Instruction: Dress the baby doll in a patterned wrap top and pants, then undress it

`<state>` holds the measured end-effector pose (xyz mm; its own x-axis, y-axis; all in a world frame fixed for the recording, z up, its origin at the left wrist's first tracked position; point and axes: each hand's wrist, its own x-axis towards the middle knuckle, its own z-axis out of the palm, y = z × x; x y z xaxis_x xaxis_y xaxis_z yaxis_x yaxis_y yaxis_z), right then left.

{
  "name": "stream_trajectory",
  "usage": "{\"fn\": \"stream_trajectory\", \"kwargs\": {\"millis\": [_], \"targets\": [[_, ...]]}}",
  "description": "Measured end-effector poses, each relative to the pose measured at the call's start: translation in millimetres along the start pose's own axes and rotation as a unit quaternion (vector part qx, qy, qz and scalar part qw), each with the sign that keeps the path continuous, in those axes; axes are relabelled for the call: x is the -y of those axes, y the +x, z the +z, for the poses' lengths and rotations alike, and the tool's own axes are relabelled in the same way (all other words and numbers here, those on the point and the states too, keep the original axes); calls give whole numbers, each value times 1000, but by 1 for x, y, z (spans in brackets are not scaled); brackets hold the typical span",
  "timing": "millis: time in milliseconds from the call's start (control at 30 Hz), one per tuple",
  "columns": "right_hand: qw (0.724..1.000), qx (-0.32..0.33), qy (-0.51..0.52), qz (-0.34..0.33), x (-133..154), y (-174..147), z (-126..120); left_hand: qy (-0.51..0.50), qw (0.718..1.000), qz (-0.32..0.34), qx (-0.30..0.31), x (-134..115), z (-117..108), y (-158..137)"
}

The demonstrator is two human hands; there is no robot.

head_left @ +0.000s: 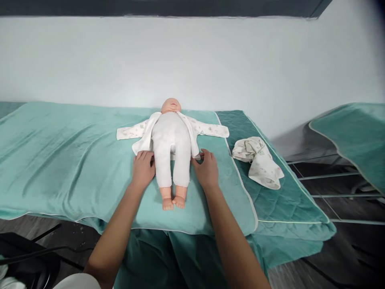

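Bare forearms come in closest, from approx 7 & 5 o'clock, w/ a bit of white cloth at the L elbow. Both reach up to a doll lying on its back on the bed, head at 12, feet at 6.

Clock centred on doll's belly: left hand is at 7–8, fingers bent, thumb tucked in close, right by the bottom edge of the white jacket. Right hand is at 4–5, thumb & fingers curved w/ a narrow gap, at the jacket's other bottom corner. Can't tell if either is pinching fabric.

Jacket's open down the front, printed sleeves out at 9 & 3; white body & legs of doll show. Crumpled printed garment sits apart, btw 3 & 4, on a darker quilted cover. Lighter green blanket is under the doll.

Farther out at 3–4: metal bars, partly under another green cover. Pale wall at 12; black chair-like item approx 8.
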<state>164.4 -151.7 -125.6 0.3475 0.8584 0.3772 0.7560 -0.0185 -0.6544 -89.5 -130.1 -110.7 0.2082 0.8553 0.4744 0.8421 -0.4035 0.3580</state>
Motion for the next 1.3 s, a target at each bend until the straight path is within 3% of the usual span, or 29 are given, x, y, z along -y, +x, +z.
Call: {"fn": "stream_trajectory", "kwargs": {"millis": [167,367,567,700,800,900,1033,1100,1200,1300], "targets": [[996,41,-17,76,1,12,-4,88,995,22,48,-4,-2,1],[995,6,29,91,-2,4,-10,99,994,36,37,-5,-4,1],[994,-4,6,107,-2,0,-12,99,994,34,21,-4,-3,-2],[994,-7,16,112,0,-4,-13,39,999,17,-16,0,-1,-1],[989,-29,90,114,-2,-16,-19,-42,996,10,-72,1,-2,-2],[986,-59,134,76,-15,-28,-32,-99,988,26,-118,-4,-9,-10],[992,-119,22,-37,-52,-24,-65,-156,979,90,-92,-23,-24,-40],[991,-108,-36,-64,-72,-10,-84,-175,973,142,-54,-39,-30,-60],[983,-21,-173,-61,-93,18,-105,-153,960,236,8,-63,-31,-84],[942,70,-323,-50,-98,37,-115,-83,953,288,34,-77,-24,-92]]}}
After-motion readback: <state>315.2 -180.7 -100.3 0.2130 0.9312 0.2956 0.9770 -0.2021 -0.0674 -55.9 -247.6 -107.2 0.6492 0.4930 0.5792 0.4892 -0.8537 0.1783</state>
